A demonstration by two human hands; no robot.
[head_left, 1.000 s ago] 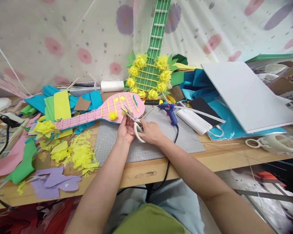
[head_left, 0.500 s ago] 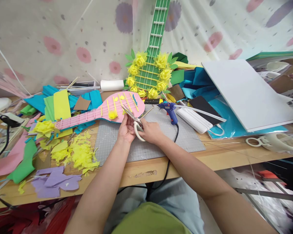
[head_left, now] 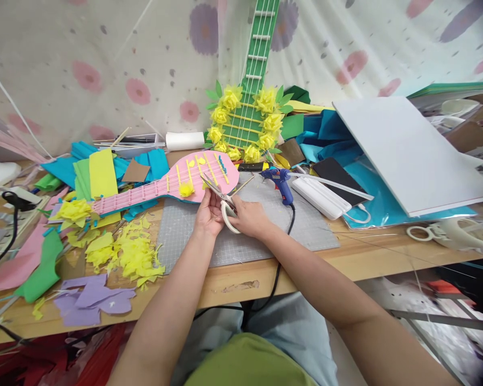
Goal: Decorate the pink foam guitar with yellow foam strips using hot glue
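Observation:
My right hand is closed round the white handles of a pair of scissors, whose metal blade slants up and left over the pink body of a paper guitar. A thin pointed piece rises up and right beside the hand; I cannot tell whether it is a stick or part of the scissors. My left hand is palm up beside the blades, its fingers curled. Anything it pinches is too small or hidden. The guitar has yellow strips and a yellow flower on it. Under both hands is a grey cutting mat.
A green guitar with yellow flowers leans at the back. Right of the hands are a blue glue gun with its cable, a white power bank-like block and a white board. Yellow scraps and purple paper lie left.

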